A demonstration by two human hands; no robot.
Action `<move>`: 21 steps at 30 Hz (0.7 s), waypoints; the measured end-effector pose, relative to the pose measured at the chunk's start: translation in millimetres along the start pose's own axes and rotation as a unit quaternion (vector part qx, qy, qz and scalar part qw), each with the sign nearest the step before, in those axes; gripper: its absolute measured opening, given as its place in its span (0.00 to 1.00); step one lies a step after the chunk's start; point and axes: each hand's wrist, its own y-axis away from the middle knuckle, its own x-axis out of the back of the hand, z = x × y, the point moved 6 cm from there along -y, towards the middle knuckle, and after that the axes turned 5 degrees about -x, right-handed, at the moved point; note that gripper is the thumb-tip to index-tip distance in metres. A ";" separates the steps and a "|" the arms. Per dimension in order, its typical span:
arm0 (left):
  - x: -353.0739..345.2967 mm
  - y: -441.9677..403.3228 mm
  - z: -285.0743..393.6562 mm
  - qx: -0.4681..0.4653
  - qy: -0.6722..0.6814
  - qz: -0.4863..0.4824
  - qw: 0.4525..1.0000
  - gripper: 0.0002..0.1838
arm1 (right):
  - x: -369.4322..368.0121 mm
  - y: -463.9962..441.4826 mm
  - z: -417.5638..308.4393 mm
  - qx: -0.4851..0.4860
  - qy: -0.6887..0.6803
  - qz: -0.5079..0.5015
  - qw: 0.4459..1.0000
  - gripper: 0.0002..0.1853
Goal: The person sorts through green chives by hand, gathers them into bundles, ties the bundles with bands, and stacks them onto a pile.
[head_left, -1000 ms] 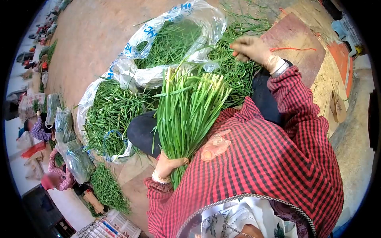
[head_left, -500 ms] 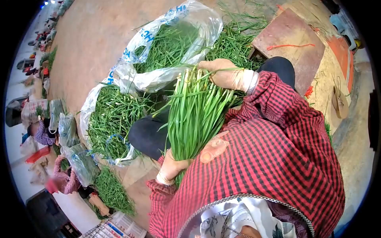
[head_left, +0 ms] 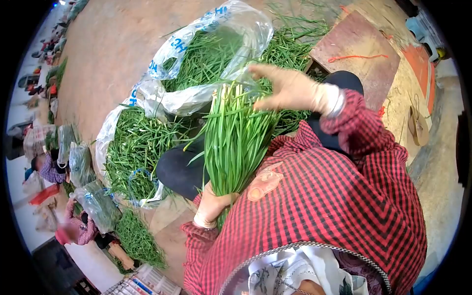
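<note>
A clear plastic bag (head_left: 191,102) with blue lettering gapes around loose green leaves (head_left: 209,59); nearer the left knee (head_left: 181,169), a second plastic bag (head_left: 102,142) is heaped with trimmings (head_left: 140,147). Between that knee and the checked shirt (head_left: 319,196) stands the bunch of chives (head_left: 233,147), pale stem ends pointing away from the person, leaf tips toward the lap, long axis leaning slightly rightward at the stem end. The left hand (head_left: 215,202) has its grip wrapped around the leaf end; the right hand's (head_left: 292,91) grip is spread wide beside the stems, contact unclear.
</note>
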 end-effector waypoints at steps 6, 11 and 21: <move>-2.1 2.9 0.0 -0.007 0.013 0.003 1.000 0.25 | -26.0 -16.7 3.2 0.087 0.010 0.060 0.994 0.15; -6.8 7.1 0.5 -0.009 0.007 -0.021 1.000 0.25 | 17.0 -28.9 101.2 -0.168 -0.070 0.094 0.979 0.19; -8.0 -4.8 2.1 -0.027 -0.054 0.000 0.998 0.26 | -20.6 -2.7 -41.6 0.251 0.152 0.151 0.944 0.08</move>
